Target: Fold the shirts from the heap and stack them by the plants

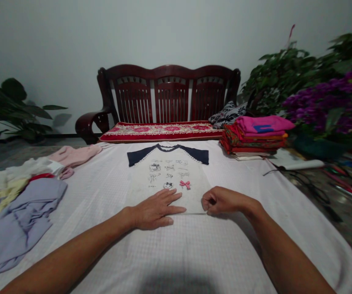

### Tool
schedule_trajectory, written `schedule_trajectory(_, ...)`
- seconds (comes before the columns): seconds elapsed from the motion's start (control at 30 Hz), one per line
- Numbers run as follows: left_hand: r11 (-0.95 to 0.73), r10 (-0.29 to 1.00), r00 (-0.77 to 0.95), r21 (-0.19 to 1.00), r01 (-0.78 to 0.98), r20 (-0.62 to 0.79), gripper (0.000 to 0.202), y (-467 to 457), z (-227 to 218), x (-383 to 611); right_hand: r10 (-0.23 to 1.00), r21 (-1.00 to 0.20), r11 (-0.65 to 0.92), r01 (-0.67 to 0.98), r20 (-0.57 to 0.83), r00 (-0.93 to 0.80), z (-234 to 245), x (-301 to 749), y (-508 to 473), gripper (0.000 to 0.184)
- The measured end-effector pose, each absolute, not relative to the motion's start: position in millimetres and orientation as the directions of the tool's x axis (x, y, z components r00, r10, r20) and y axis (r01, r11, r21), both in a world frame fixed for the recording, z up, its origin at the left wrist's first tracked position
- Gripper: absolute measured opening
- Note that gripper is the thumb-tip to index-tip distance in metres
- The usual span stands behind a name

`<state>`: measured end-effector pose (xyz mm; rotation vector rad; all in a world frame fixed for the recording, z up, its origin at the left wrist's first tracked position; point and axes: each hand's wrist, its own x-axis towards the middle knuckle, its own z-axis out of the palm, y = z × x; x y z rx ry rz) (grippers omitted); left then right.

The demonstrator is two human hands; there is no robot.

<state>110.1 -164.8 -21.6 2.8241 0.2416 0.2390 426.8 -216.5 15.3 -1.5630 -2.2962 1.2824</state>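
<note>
A white T-shirt with navy sleeves and collar lies spread flat, front up, its neck pointing away from me. Small cartoon prints and a red checked bow decorate its front. My left hand rests flat with fingers spread on the lower left of the shirt, across its hem. At the lower right corner, my right hand is closed, thumb and fingers pinching the hem of the T-shirt.
A white cloth covers the surface under the shirt. Loose clothes, including a lavender garment and a pink one, lie at left. A folded stack stands back right. Beyond are a wooden bench and purple flowers.
</note>
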Motion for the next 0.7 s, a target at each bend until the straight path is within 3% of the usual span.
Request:
schedule_trajectory(0.13, -0.944, 0.178, 0.977, 0.301, 0.136, 0.118, 0.053, -164.9, -19.2, 109.3, 0.784, -0.716, 0.050, 0.696, -0.404, -0.471, 12.3, 430.3, -215.6, 0.010)
schedule_trajectory(0.33, -0.940, 0.167, 0.981, 0.317, 0.129, 0.096, 0.060, -167.7, -14.3, 111.7, 0.815, -0.849, -0.051, 0.526, -0.340, -0.469, 11.1, 419.2, -211.7, 0.016)
schedule_trajectory(0.53, -0.884, 0.167, 0.979, 0.458, 0.095, 0.118, 0.051, -163.3, -16.6, 98.5, 0.676, -0.783, -0.228, 0.579, -0.555, -0.485, 5.7, 421.4, -214.6, 0.023)
schedule_trajectory(0.63, -0.838, 0.331, 0.920, 0.514, 0.184, 0.209, 0.046, -143.7, -19.8, 85.5, 0.741, -0.810, -0.269, 0.521, -0.520, -0.426, 5.7, 421.0, -209.3, 0.027)
schedule_trajectory(0.7, -0.802, 0.505, 0.821, 0.495, 0.333, 0.266, 0.047, -123.5, -21.4, 77.2, 0.852, -0.872, -0.230, 0.432, -0.395, -0.344, 6.3, 415.2, -201.7, 0.029)
